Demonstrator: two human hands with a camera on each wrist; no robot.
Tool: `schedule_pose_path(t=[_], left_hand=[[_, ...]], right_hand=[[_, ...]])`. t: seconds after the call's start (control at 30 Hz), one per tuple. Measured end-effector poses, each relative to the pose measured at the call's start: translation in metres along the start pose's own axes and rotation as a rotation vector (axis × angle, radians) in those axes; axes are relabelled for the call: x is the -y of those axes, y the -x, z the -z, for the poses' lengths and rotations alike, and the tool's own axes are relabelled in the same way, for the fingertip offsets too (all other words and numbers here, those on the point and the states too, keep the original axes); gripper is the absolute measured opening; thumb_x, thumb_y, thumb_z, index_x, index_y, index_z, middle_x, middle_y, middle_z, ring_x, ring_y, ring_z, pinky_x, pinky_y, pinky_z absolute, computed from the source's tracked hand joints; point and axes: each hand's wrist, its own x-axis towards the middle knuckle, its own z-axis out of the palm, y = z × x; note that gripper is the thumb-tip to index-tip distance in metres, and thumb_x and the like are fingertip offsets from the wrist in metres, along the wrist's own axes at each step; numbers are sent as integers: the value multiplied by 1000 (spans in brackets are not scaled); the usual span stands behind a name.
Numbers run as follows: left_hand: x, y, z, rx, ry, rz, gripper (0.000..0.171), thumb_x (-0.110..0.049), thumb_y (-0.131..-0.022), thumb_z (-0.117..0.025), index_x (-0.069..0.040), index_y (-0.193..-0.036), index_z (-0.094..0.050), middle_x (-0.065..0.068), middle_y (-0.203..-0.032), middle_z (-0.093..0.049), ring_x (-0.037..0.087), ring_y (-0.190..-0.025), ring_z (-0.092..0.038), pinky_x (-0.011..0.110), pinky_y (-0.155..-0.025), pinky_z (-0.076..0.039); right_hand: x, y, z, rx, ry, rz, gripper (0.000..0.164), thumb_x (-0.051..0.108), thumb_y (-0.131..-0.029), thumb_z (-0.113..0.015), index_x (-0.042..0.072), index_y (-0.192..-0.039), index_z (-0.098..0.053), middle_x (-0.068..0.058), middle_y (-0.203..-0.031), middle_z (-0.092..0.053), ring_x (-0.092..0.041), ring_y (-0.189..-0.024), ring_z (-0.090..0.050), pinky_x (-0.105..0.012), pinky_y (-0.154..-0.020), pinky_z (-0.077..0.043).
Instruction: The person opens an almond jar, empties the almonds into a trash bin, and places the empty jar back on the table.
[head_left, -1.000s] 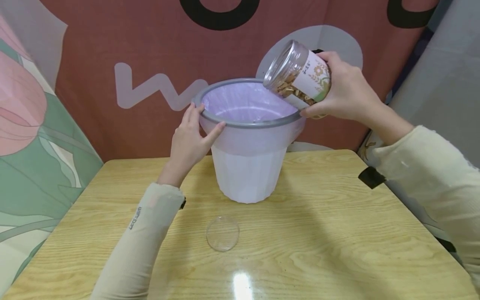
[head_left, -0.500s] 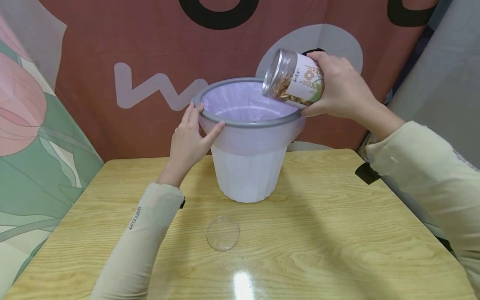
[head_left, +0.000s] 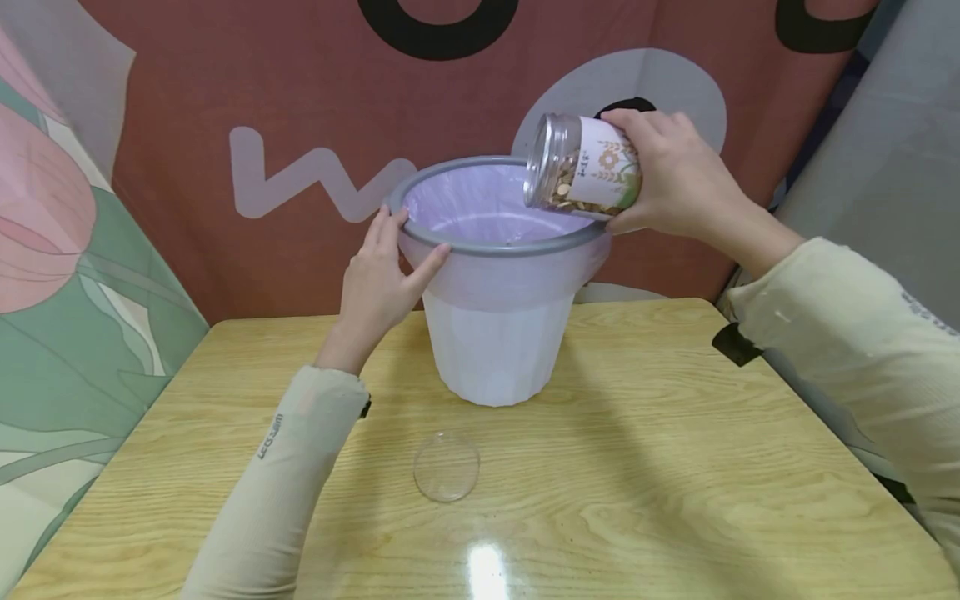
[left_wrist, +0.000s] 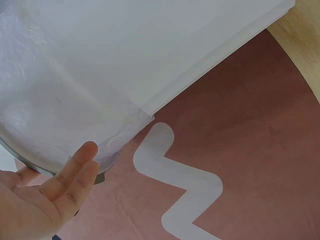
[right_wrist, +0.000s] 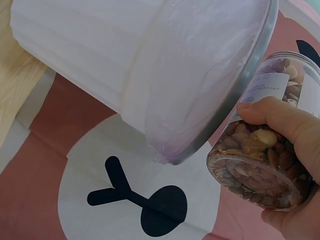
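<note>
Over the bin (head_left: 497,249), 1 jar (head_left: 600,165) blocks the right; centre is free.

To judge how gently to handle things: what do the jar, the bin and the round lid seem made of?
Jar: clear, glossy, probably plastic, perhaps glass; nuts show through.
Bin: matte white, likely moulded plastic, given its faceted wall.
Round lid: transparent with a shiny edge, likely plastic; the table shows through.
</note>
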Motion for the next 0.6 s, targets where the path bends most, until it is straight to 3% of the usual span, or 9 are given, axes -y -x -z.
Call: schedule_pose_path(t=[0.6], left_hand=[[0,-1,1,-7,-12,-5,73,-53,-84,-48,-1,-134,-37,22,-139,-28,46,-98,-52,53,-81,-41]], right_hand=[[1,-2,3,40,72,29,97,14,-53,-85,7,-134,-32,-21,-125,-40,-40,-105,-34,-53,-81,-32]])
